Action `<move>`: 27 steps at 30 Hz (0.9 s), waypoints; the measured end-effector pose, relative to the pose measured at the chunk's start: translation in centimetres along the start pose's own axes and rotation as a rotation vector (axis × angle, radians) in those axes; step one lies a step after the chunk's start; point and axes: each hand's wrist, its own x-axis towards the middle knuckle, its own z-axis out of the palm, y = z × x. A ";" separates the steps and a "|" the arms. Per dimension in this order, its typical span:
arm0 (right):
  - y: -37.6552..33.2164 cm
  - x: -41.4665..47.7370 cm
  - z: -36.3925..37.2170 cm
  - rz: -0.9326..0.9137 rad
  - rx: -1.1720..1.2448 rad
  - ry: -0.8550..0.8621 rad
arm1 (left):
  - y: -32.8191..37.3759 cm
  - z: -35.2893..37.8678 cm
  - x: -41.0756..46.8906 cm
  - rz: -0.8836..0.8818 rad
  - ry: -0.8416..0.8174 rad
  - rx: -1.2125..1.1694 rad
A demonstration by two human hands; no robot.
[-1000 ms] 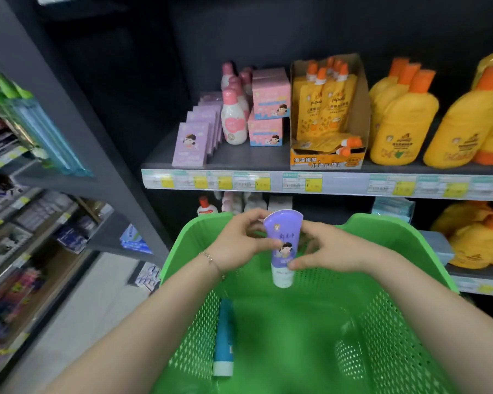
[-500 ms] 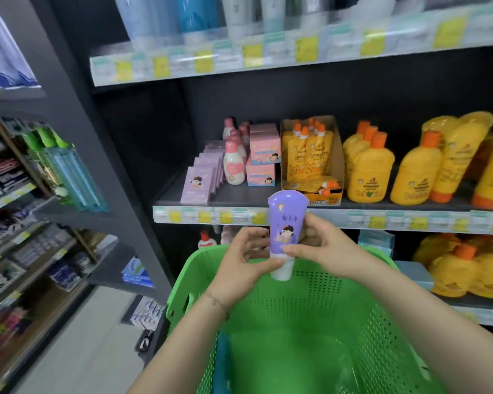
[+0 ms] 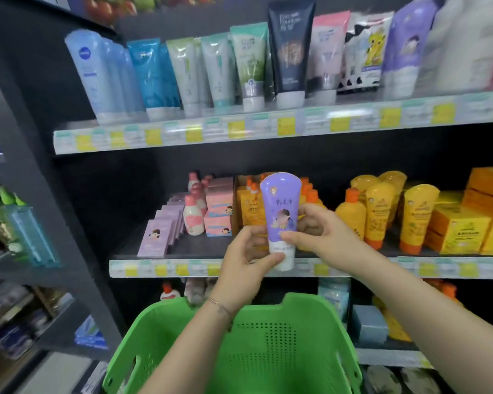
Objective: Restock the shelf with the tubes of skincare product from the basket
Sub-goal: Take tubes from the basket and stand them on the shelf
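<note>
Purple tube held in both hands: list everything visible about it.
The purple tube looks like glossy soft plastic: lilac body, white band and white cap at the bottom, wide flat crimped end on top. Its front shows a small emblem, dark script and a cartoon child. It is upright, cap down, held in the air before the middle shelf, above the green basket. The left hand grips the cap end; the right hand pinches the body, thumb in front.
</note>
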 end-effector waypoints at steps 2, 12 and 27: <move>-0.4 0.3 -1.6 -0.018 0.002 0.040 | 0.8 1.6 0.8 0.026 0.018 -0.023; -1.5 0.5 -8.4 -0.035 0.113 0.177 | 3.9 8.1 3.8 0.113 0.061 -0.037; -4.8 1.3 -17.4 -0.182 -0.006 0.331 | 10.1 14.2 9.4 0.270 -0.053 0.101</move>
